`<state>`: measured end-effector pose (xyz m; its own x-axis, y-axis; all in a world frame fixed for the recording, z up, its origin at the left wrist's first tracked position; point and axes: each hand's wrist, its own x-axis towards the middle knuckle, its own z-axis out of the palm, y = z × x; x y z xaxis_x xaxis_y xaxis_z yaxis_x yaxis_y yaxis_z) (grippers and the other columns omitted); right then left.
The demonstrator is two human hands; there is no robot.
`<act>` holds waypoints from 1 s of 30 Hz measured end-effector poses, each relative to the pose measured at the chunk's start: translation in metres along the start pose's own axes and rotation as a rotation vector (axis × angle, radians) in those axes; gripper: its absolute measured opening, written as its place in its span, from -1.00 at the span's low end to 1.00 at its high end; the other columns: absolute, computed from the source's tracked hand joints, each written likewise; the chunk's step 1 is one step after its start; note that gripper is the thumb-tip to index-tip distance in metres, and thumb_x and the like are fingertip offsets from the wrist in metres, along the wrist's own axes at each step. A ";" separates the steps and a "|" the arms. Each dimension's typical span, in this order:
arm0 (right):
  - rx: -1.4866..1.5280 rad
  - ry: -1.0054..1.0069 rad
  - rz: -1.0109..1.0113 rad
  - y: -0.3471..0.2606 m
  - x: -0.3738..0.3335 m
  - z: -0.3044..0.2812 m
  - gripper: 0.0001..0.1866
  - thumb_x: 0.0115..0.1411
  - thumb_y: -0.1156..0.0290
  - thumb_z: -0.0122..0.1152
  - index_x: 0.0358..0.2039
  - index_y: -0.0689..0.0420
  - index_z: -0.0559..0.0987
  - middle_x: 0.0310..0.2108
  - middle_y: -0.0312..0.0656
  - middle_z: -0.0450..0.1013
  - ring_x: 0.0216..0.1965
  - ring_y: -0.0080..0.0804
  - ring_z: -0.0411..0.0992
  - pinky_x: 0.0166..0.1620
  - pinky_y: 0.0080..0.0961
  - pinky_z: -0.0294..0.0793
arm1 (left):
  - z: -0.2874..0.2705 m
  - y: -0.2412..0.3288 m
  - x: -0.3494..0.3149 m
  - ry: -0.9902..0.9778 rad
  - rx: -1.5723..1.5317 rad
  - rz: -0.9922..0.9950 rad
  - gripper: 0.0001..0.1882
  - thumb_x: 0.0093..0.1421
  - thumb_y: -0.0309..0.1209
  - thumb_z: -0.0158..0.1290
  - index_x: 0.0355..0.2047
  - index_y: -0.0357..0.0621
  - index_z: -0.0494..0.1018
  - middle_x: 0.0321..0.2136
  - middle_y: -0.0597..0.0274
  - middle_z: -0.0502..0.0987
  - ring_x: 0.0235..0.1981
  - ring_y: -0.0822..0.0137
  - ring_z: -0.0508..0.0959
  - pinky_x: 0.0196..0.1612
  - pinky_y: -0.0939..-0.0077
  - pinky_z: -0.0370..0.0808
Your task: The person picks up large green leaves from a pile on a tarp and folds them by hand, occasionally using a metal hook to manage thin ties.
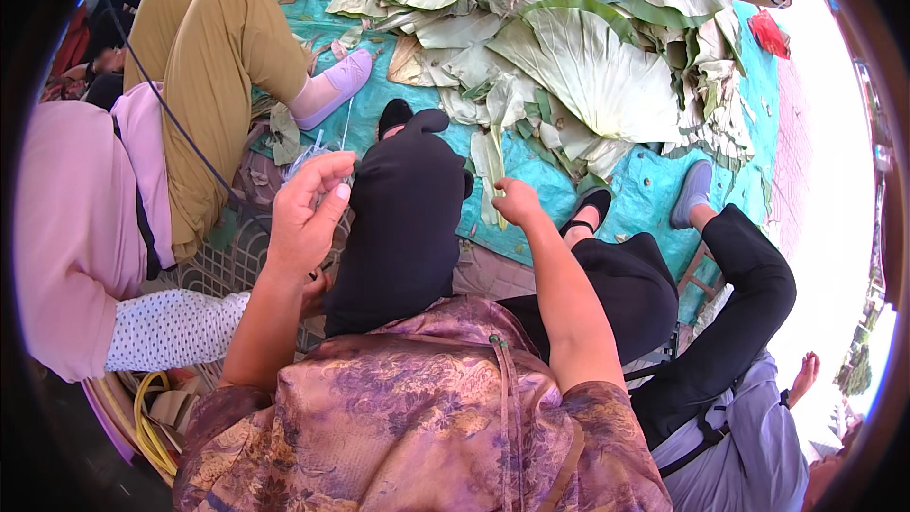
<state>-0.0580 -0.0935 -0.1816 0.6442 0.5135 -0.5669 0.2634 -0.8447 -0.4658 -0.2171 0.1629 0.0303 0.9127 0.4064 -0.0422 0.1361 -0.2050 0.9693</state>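
My left hand [311, 209] is raised beside my left knee, its thumb and fingers drawn together. A thin pale string [347, 125] rises from its fingertips, and a tuft of whitish-blue strings [308, 154] shows just behind. My right hand [517, 202] is closed, with its fingers against a narrow folded strip of pale green leaf [491, 163]; its grip is partly hidden. Beyond it spreads a heap of large, round, pleated leaves, with one broad pale leaf [592, 71] on top.
The heap lies on a turquoise tarp [630, 185]. At my left sits a person in mustard trousers [213, 66]; at my right, one in grey and black [735, 431]. A red plastic scrap [768, 33] lies at the tarp's right edge. Yellow cord [152, 417] is at lower left.
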 end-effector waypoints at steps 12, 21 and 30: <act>0.185 -0.022 0.195 0.025 0.130 0.006 -0.41 -0.13 0.27 0.18 0.01 0.02 0.36 0.04 0.07 0.22 0.02 -0.07 0.25 0.04 -0.34 0.27 | 0.018 -0.008 0.095 0.054 0.061 -0.185 -0.72 0.11 -0.64 -0.11 -0.13 -0.36 0.34 -0.10 0.12 0.37 -0.10 0.38 0.38 0.00 0.54 0.26; 0.557 0.220 0.275 0.046 0.153 -0.009 -0.62 -0.14 0.35 0.17 -0.24 0.16 0.51 -0.27 -0.04 0.43 -0.20 -0.22 0.40 -0.09 -0.43 0.35 | 0.030 -0.003 0.117 -0.009 0.112 -0.106 -0.72 0.10 -0.62 -0.09 -0.14 -0.36 0.34 -0.10 0.07 0.37 -0.10 0.35 0.37 -0.01 0.51 0.26; 0.902 0.767 0.289 0.035 0.074 -0.052 -0.68 -0.21 0.61 0.05 -0.34 0.23 0.54 -0.46 -0.19 0.44 -0.44 -0.45 0.36 -0.28 -0.54 0.36 | 0.036 0.044 0.084 -0.169 0.058 0.187 -0.74 0.10 -0.58 -0.06 -0.17 -0.37 0.35 -0.11 0.01 0.37 -0.13 0.31 0.39 -0.04 0.46 0.29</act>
<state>0.0362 -0.0932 -0.2049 0.9341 -0.1558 -0.3212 -0.3563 -0.3490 -0.8668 -0.1207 0.1562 0.0610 0.9748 0.2034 0.0919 -0.0237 -0.3150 0.9488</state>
